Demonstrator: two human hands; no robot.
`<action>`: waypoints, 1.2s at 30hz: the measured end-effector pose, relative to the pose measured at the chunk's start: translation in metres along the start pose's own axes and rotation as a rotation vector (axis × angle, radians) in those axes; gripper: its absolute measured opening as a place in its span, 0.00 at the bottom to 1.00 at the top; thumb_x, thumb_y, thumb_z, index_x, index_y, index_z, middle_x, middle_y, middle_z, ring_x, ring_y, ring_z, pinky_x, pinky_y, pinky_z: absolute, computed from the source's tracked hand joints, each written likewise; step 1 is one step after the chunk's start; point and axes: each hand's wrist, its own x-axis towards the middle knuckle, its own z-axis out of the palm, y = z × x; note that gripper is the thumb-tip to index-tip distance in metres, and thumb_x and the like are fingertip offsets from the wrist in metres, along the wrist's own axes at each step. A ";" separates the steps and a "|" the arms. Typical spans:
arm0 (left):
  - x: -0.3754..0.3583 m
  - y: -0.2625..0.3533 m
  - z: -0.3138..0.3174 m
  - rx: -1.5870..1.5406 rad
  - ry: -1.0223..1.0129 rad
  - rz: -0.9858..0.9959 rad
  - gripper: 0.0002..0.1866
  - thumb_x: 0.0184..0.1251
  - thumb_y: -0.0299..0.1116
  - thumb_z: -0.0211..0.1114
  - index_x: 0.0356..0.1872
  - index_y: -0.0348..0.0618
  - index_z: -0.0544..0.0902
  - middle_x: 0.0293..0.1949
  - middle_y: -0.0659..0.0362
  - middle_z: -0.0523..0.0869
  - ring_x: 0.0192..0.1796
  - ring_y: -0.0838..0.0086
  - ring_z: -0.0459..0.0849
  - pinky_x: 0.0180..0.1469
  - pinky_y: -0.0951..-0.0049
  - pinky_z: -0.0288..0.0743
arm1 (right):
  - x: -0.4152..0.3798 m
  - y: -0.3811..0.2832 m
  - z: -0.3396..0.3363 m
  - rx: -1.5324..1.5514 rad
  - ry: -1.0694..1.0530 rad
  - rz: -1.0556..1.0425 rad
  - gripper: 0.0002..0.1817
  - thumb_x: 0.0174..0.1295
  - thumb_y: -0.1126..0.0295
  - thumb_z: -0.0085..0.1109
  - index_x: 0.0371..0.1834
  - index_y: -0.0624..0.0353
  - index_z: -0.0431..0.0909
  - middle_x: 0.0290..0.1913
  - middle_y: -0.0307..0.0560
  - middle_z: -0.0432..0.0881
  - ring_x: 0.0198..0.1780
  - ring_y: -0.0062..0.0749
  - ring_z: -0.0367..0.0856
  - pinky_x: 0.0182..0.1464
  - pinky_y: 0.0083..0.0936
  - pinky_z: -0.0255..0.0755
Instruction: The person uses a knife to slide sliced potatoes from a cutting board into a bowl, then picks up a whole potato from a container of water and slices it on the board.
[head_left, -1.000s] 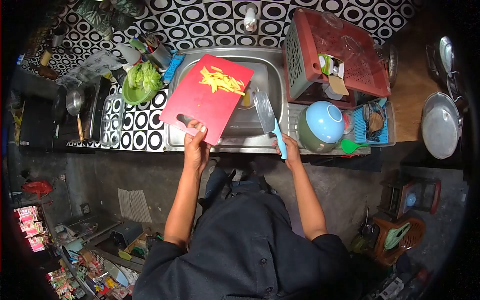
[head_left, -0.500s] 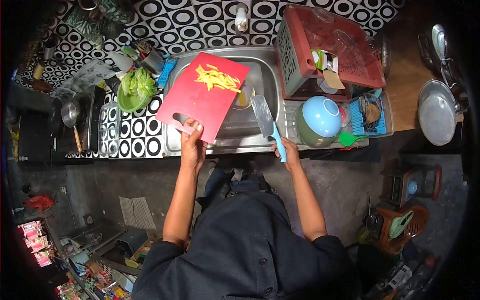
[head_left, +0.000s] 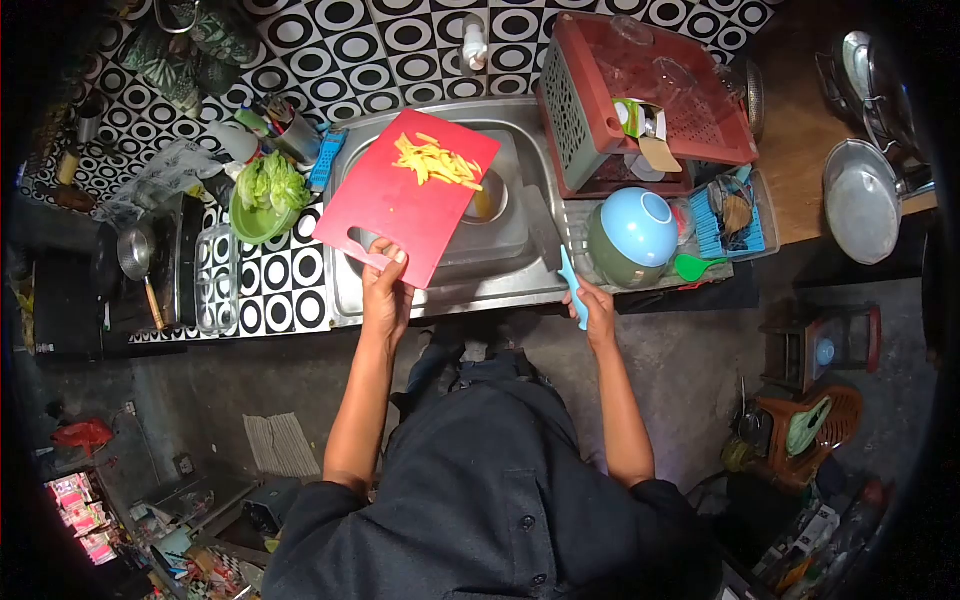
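Note:
My left hand (head_left: 386, 285) grips the handle end of a red cutting board (head_left: 385, 210), thumb on top, holding it over the sink. Yellow cut strips (head_left: 437, 162) lie in a loose pile on the board's far part. In my right hand (head_left: 597, 312) is a kitchen knife (head_left: 571, 283) by its light-blue handle. Its blade points away from me above the sink's right edge and blends with the grey metal. Under the board's right edge, a bowl (head_left: 497, 196) with something yellow inside sits in the steel sink (head_left: 440, 293), partly hidden.
A green bowl of lettuce (head_left: 262, 222) and a glass dish (head_left: 217, 285) stand left of the sink. To the right are a red plastic crate (head_left: 705, 125), an upturned blue bowl (head_left: 635, 228) and a blue basket (head_left: 735, 215). A tap (head_left: 474, 45) juts from the tiled wall.
My right hand has shifted slightly right with the knife, whose blade has turned more edge-on. The board and strips stay nearly in place, and the bowl beneath shows more. The view has tilted slightly.

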 end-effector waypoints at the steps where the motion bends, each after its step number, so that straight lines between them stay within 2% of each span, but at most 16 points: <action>1: -0.001 0.001 -0.001 0.003 -0.009 -0.005 0.18 0.70 0.24 0.63 0.57 0.47 0.70 0.52 0.60 0.83 0.54 0.76 0.84 0.57 0.72 0.81 | -0.004 -0.014 0.006 -0.203 -0.017 -0.174 0.23 0.68 0.71 0.54 0.65 0.65 0.78 0.35 0.44 0.81 0.30 0.24 0.75 0.34 0.20 0.69; 3: -0.001 0.004 -0.003 0.002 -0.015 -0.025 0.18 0.70 0.23 0.63 0.57 0.47 0.70 0.51 0.61 0.83 0.53 0.76 0.84 0.56 0.73 0.81 | -0.011 -0.050 0.023 -0.615 -0.050 -0.514 0.23 0.67 0.73 0.55 0.66 0.64 0.78 0.37 0.43 0.81 0.32 0.24 0.74 0.38 0.21 0.69; 4: -0.001 0.004 -0.004 0.000 -0.013 -0.040 0.18 0.70 0.23 0.63 0.57 0.48 0.70 0.50 0.62 0.83 0.53 0.77 0.84 0.55 0.73 0.82 | -0.020 -0.079 0.040 -0.686 -0.072 -0.525 0.24 0.64 0.78 0.58 0.66 0.60 0.78 0.36 0.43 0.78 0.35 0.27 0.73 0.40 0.25 0.69; 8: 0.006 0.001 -0.016 -0.006 -0.023 -0.100 0.19 0.68 0.24 0.65 0.56 0.48 0.70 0.51 0.61 0.82 0.55 0.74 0.84 0.59 0.69 0.82 | -0.034 -0.125 0.085 -0.844 -0.189 -0.526 0.27 0.61 0.77 0.62 0.66 0.53 0.79 0.37 0.48 0.77 0.37 0.39 0.78 0.42 0.29 0.72; 11: 0.009 0.003 -0.018 -0.007 -0.053 -0.119 0.19 0.68 0.23 0.64 0.57 0.48 0.70 0.51 0.60 0.82 0.55 0.73 0.84 0.60 0.67 0.82 | -0.035 -0.133 0.100 -0.941 -0.256 -0.556 0.26 0.61 0.76 0.61 0.66 0.53 0.79 0.35 0.47 0.76 0.36 0.39 0.77 0.40 0.33 0.72; 15: 0.011 0.005 -0.024 -0.014 -0.061 -0.137 0.19 0.68 0.23 0.64 0.57 0.47 0.70 0.51 0.61 0.82 0.56 0.74 0.84 0.60 0.67 0.82 | -0.037 -0.128 0.106 -0.991 -0.209 -0.516 0.26 0.62 0.75 0.60 0.66 0.52 0.79 0.34 0.47 0.74 0.34 0.40 0.76 0.38 0.36 0.71; 16: 0.010 0.008 -0.020 -0.020 -0.062 -0.140 0.17 0.72 0.22 0.60 0.57 0.49 0.70 0.49 0.63 0.82 0.52 0.78 0.84 0.55 0.73 0.84 | -0.037 -0.128 0.106 -1.007 -0.202 -0.511 0.26 0.62 0.75 0.60 0.66 0.52 0.79 0.34 0.47 0.74 0.34 0.41 0.75 0.38 0.36 0.71; 25: 0.016 0.010 -0.032 -0.053 -0.082 -0.151 0.16 0.72 0.22 0.60 0.57 0.48 0.70 0.53 0.59 0.81 0.57 0.74 0.82 0.61 0.70 0.80 | -0.034 -0.116 0.121 -1.041 -0.135 -0.494 0.26 0.63 0.74 0.59 0.67 0.51 0.78 0.34 0.47 0.73 0.34 0.42 0.76 0.39 0.37 0.72; 36: 0.004 0.006 -0.041 -0.038 -0.024 -0.168 0.19 0.69 0.21 0.62 0.57 0.49 0.71 0.53 0.62 0.81 0.56 0.74 0.82 0.59 0.68 0.81 | -0.033 -0.090 0.126 -0.991 -0.108 -0.433 0.27 0.63 0.75 0.60 0.68 0.51 0.77 0.35 0.47 0.74 0.34 0.41 0.76 0.39 0.36 0.72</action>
